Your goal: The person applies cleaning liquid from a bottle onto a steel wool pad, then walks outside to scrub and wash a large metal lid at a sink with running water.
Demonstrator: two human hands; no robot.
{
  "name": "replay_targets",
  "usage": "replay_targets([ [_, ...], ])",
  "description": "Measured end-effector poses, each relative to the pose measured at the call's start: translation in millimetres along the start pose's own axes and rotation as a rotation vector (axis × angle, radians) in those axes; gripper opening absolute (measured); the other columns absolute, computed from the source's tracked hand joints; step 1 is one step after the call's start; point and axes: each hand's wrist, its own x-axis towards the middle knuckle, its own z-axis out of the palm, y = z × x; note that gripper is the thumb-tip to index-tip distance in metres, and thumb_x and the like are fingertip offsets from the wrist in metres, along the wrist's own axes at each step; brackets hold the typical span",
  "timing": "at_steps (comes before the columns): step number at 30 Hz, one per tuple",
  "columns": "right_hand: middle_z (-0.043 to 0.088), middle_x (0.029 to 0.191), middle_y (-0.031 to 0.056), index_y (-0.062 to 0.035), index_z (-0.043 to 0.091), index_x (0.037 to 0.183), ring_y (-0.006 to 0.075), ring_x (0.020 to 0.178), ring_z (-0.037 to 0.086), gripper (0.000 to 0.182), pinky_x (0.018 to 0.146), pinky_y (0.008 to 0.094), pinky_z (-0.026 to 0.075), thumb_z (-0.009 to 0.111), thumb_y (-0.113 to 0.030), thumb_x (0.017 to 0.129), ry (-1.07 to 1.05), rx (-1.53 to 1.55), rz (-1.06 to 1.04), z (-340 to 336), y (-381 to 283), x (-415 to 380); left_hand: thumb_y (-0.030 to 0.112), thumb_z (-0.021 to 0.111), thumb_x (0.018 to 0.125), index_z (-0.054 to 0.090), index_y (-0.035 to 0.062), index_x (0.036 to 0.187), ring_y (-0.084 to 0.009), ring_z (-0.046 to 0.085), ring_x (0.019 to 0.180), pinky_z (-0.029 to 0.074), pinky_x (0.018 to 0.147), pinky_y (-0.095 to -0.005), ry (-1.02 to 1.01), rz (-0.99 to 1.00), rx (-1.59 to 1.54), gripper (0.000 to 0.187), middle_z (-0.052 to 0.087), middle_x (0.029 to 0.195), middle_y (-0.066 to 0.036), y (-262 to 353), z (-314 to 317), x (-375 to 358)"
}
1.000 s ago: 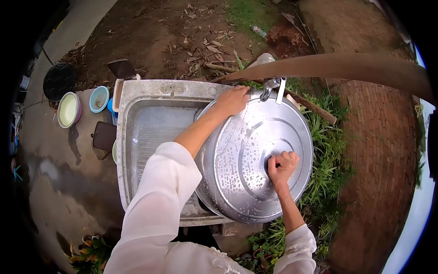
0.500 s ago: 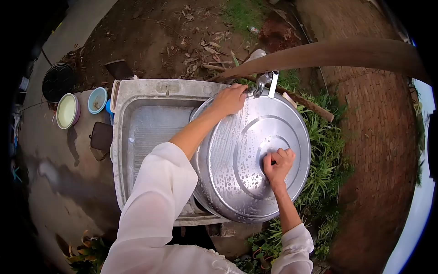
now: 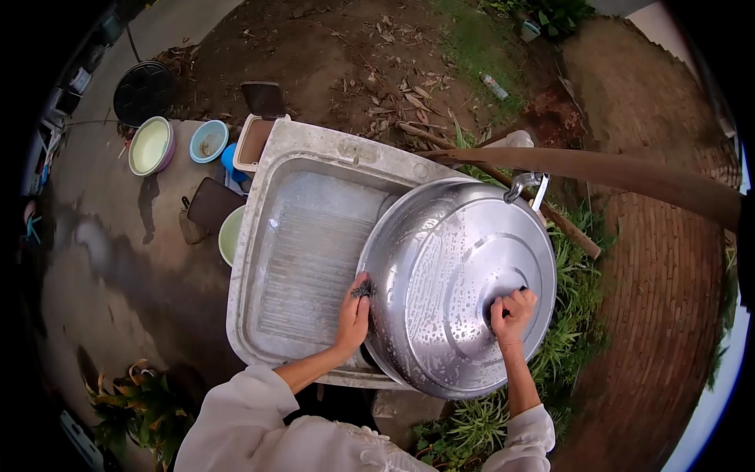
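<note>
A large silvery metal pot lid [image 3: 472,252], wet with droplets, lies tilted over the right part of a stone sink [image 3: 314,244]. At its raised centre my right hand [image 3: 513,315] is closed round the dark knob [image 3: 495,311], which is mostly hidden by the fingers. Low on the lid's left side, my left hand [image 3: 354,321] presses a grey steel wool scrubber [image 3: 362,289] against the metal rim. Whether a pot sits beneath the lid cannot be made out.
A chrome tap [image 3: 522,186] stands behind the lid, close to a brown wooden beam [image 3: 629,171]. Left of the sink are a pale green basin [image 3: 151,146], a light blue basin [image 3: 208,141] and a brown bin [image 3: 255,141]. Green plants [image 3: 578,283] grow on the right.
My left hand has moved from the lid's far edge to its near left side, with the scrubber now visible. The lid appears more tilted. My right hand stays on the knob; the view has shifted.
</note>
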Motion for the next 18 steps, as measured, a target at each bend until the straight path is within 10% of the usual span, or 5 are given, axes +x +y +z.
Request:
replay_targets([
  [3, 0.039, 0.058, 0.0044, -0.0098, 0.045, 0.05, 0.0242, 0.061, 0.038, 0.023, 0.069, 0.0366, 0.031, 0.063, -0.007, 0.065, 0.027, 0.012, -0.013, 5.7, -1.5, -0.8, 0.011, 0.039, 0.098, 0.044, -0.0008, 0.138, -0.0343, 0.038, 0.133, 0.022, 0.115, -0.0419, -0.046, 0.104, 0.201, 0.042, 0.046, 0.142, -0.014, -5.7, -0.3, 38.4],
  [9, 0.04, 0.06, 0.0052, -0.0067, 0.046, 0.052, 0.0253, 0.066, 0.039, 0.023, 0.072, 0.0374, 0.032, 0.062, -0.005, 0.068, -0.043, -0.033, 0.038, 1.9, -6.4, 2.8, 0.018, 0.041, 0.096, 0.059, -0.0059, 0.095, -0.0402, 0.046, 0.123, 0.031, 0.109, -0.0444, -0.384, 0.277, 0.318, 0.029, 0.059, 0.113, -0.025, 9.2, 63.0, 234.7],
  [18, 0.04, 0.058, 0.0033, -0.0094, 0.05, 0.051, 0.0231, 0.062, 0.037, 0.018, 0.07, 0.0359, 0.032, 0.064, -0.007, 0.062, -0.002, -0.013, 0.066, 0.9, -2.9, -2.4, 0.007, 0.053, 0.086, 0.053, 0.0103, 0.135, -0.0371, 0.036, 0.135, 0.031, 0.112, -0.0458, -0.506, 0.532, 0.333, 0.049, 0.043, 0.144, -0.014, 66.8, 20.4, 128.6],
])
